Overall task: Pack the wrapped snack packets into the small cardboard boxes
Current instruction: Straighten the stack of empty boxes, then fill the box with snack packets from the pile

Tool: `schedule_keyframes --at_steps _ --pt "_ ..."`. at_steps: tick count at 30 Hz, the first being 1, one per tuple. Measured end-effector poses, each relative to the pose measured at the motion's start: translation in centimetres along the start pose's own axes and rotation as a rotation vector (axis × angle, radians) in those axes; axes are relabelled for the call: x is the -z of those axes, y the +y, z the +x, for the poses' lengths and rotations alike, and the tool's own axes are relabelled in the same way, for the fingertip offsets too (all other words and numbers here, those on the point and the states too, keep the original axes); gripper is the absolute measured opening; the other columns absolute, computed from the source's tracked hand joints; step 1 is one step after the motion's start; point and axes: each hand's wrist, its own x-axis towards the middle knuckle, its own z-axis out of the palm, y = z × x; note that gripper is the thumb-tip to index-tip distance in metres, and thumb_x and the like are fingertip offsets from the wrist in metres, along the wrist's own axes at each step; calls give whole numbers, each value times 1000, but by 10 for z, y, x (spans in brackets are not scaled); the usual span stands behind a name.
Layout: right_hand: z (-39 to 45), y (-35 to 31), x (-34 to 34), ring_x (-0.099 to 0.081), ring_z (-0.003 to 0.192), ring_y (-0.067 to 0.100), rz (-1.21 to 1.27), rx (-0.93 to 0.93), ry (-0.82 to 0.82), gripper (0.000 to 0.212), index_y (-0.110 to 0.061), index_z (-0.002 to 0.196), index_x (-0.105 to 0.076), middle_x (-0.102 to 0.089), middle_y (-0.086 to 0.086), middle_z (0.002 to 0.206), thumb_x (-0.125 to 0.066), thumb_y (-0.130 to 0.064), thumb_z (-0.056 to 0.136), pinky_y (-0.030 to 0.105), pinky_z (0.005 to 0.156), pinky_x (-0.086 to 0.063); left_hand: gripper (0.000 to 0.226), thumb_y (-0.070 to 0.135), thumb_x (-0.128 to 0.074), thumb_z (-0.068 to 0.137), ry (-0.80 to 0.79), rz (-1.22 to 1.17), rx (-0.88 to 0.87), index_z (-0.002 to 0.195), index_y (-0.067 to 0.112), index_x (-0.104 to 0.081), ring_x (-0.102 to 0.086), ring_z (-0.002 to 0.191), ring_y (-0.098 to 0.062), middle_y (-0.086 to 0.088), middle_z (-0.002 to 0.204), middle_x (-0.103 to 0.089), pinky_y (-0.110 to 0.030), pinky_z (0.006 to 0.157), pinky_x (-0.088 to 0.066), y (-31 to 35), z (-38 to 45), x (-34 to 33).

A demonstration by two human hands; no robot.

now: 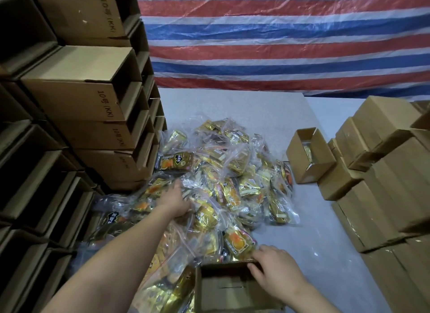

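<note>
the left hand (175, 202) reaches into the heap of snack packets (223, 184) mid-worktop, fingers spread and loose on the wrap, nothing gripped yet. the packets look light, soft and slippery in their clear crinkly bags, so a pinch at a bag's edge or a scoop under its body should hold best. the right hand (273, 269) grips the far rim of the open cardboard box (223, 291) nearest the person. the grey worktop (232, 107) looks smooth; stacked boxes (76, 98) flank it, with a striped tarp (279, 33) behind.
</note>
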Motion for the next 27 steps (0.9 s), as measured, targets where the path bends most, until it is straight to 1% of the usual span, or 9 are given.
schedule_keyframes --at_steps 2,4,7,10,14,18,20,23,27 --pt "-1 1 0 -57 107 15 9 -20 0 39 -31 117 -62 -59 -8 112 -39 -54 96 31 90 -42 81 35 -63 93 63 -77 41 157 29 -14 -59 113 -28 -11 142 -51 -41 85 -56 -2 3 0" --pt "-1 2 -1 -58 107 13 29 -25 -19 47 -33 120 -61 -60 -10 112 -39 -62 91 30 91 -43 67 25 -54 98 94 -13 15 155 31 -20 -63 93 -21 -9 130 -60 -30 65 -54 -5 4 2" --pt "1 2 0 -56 111 11 38 1 -68 63 -37 128 -57 -60 -13 118 -36 -76 82 29 94 -41 51 16 -43 101 159 96 -28 151 24 -36 -65 102 -26 -10 128 -64 -34 75 -55 -8 0 9" --pt "6 0 7 -55 111 9 86 21 -100 81 -36 127 -57 -61 -15 118 -29 -89 73 29 95 -40 41 10 -42 100 232 56 -41 139 14 -51 -63 111 -30 -11 126 -65 -37 87 -51 -9 -11 23" --pt "17 -3 30 -48 123 5 368 4 -10 97 -34 141 -48 -52 -18 133 -22 -95 70 29 106 -38 34 15 -42 101 424 -118 -155 131 12 -57 -65 104 -32 -13 116 -69 -37 84 -51 -1 -40 58" --pt "43 -17 77 -38 134 3 611 21 134 96 -31 149 -36 -38 -19 148 -37 -88 72 35 114 -35 30 26 -39 105 629 -342 -324 114 13 -64 -65 88 -27 -7 99 -70 -35 76 -47 24 -79 95" --pt "60 -30 101 -34 136 2 653 67 182 98 -36 151 -28 -32 -16 155 -45 -87 70 38 115 -33 29 27 -37 106 628 -444 -367 102 13 -63 -63 83 -29 -5 87 -67 -39 75 -49 39 -95 108" --pt "81 -49 130 -23 144 3 680 181 202 108 -49 151 -9 -17 -17 162 -57 -90 63 35 117 -23 36 29 -36 106 614 -576 -399 98 10 -65 -63 88 -21 -2 89 -68 -38 79 -49 60 -115 122" --pt "87 -56 137 -30 142 5 898 186 165 122 -43 154 -6 -23 -10 161 -55 -95 55 39 119 -28 43 34 -34 106 588 -766 -478 87 12 -66 -65 79 -15 3 82 -71 -35 74 -48 84 -143 139"
